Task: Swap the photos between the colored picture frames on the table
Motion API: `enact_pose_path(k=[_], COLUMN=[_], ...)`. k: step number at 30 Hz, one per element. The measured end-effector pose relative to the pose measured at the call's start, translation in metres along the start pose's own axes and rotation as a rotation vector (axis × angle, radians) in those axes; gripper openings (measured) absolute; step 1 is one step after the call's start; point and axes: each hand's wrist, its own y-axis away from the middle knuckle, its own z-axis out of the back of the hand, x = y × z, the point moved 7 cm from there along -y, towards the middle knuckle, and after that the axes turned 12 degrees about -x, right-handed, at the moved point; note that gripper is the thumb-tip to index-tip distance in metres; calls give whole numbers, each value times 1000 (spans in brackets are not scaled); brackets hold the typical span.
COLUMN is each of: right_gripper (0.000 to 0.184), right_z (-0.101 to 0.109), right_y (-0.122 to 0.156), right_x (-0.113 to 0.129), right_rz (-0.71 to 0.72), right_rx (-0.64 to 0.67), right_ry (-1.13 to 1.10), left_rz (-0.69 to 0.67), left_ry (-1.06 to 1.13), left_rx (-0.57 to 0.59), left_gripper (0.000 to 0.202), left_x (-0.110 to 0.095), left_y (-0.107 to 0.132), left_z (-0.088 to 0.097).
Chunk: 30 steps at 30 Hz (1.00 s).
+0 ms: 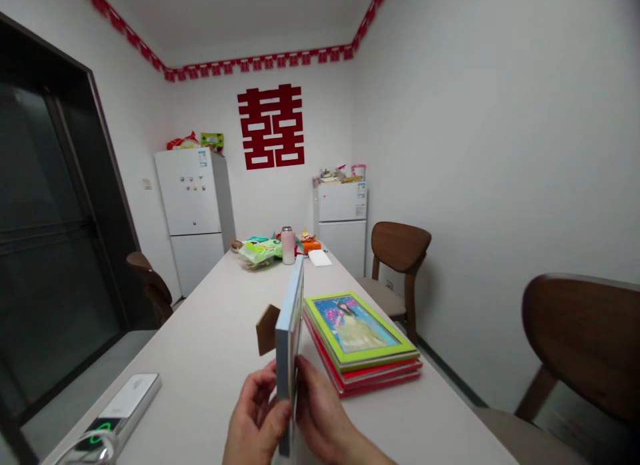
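A light-blue picture frame [283,358] stands on edge between my hands, seen almost side-on. Its brown easel stand [267,328] sticks out to the left. My left hand [257,408] is closed round the near lower part of the frame, with the thumb on its edge. Against the frame's right face, my right hand [323,408] grips with its fingers partly hidden. Just right of the frame lies a stack of picture frames: a lime-green one [403,350] on top, with a photo of a person in a pale dress, and red ones [380,377] beneath.
A white power bank [131,395] with a lit green display and a cable lies at the table's left edge. Farther back are a pink bottle [288,246], a green packet [260,253] and a white paper [320,258]. Wooden chairs [401,242] flank the white table [210,332].
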Motion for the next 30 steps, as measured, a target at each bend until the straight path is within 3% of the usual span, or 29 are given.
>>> enact_pose_path(k=[3, 6, 7, 12, 15, 19, 22, 26, 30], right_gripper=[26, 28, 28, 18, 15, 15, 16, 37, 42], right_z=[18, 42, 51, 92, 113, 135, 149, 165, 164], right_y=[-14, -35, -43, -79, -94, -106, -103, -82, -65], right_x=[58, 119, 137, 190, 199, 200, 196, 183, 167], right_rz=[150, 273, 309, 330, 333, 340, 309, 228, 195], right_rx=[-98, -130, -161, -235, -281, -334, -365, -397, -400], right_ry=[123, 504, 666, 880, 994, 1093, 1131, 1142, 1087], left_rz=[-1, 61, 91, 113, 93, 70, 67, 74, 56], left_ry=[38, 60, 51, -107, -200, -350, -427, -466, -469], left_rx=[25, 97, 124, 163, 138, 100, 101, 147, 170], left_gripper=[51, 43, 41, 36, 38, 45, 49, 51, 63], left_x=[-20, -21, -14, 49, 81, 103, 111, 116, 115], left_y=[-9, -18, -21, -38, -47, -50, -45, -36, -33], left_z=[-23, -50, -59, -93, -99, -94, -89, -89, -83])
